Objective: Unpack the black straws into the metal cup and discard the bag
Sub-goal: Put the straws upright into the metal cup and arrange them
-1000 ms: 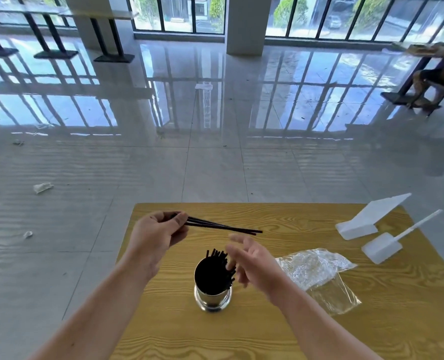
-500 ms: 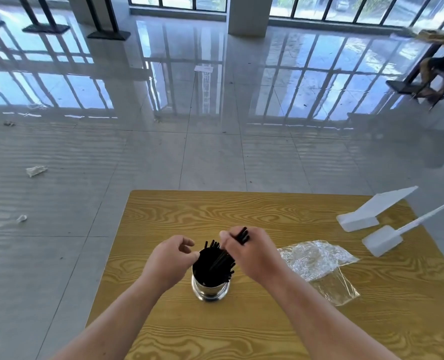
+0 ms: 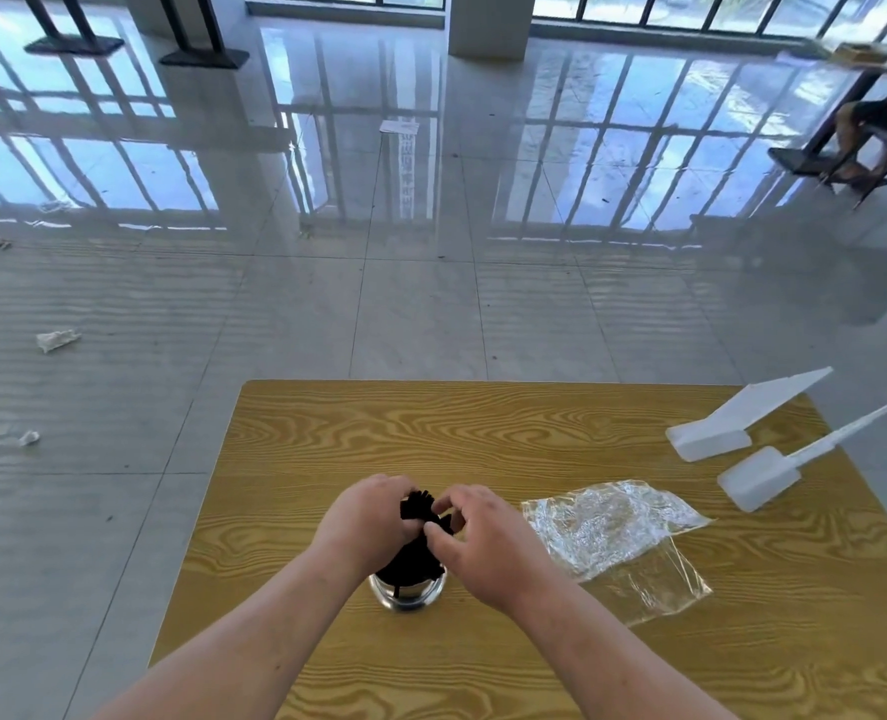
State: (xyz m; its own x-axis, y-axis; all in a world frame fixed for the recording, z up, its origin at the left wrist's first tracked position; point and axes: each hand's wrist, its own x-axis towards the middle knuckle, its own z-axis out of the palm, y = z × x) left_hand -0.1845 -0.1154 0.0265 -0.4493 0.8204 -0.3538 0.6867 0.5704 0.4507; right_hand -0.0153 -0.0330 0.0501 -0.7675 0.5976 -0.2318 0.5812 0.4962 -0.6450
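A shiny metal cup (image 3: 406, 596) stands on the wooden table (image 3: 483, 439), near its front middle. A bunch of black straws (image 3: 416, 537) stands upright in it, tips showing between my hands. My left hand (image 3: 366, 519) wraps the bunch from the left. From the right, my right hand (image 3: 480, 548) closes its fingers on the same bunch. Both hands hide most of the cup's rim. The clear plastic bag (image 3: 613, 532) lies flat and crumpled on the table, just right of my right hand.
Two white plastic pieces (image 3: 732, 423) (image 3: 774, 472) lie near the table's far right corner. Scraps of litter (image 3: 57, 339) dot the glossy tiled floor to the left. A seated person's legs (image 3: 867, 142) show at the far right.
The few straws that my left hand held have gone into the cup. Both hands have closed in around the bunch above the cup. The bag has not moved.
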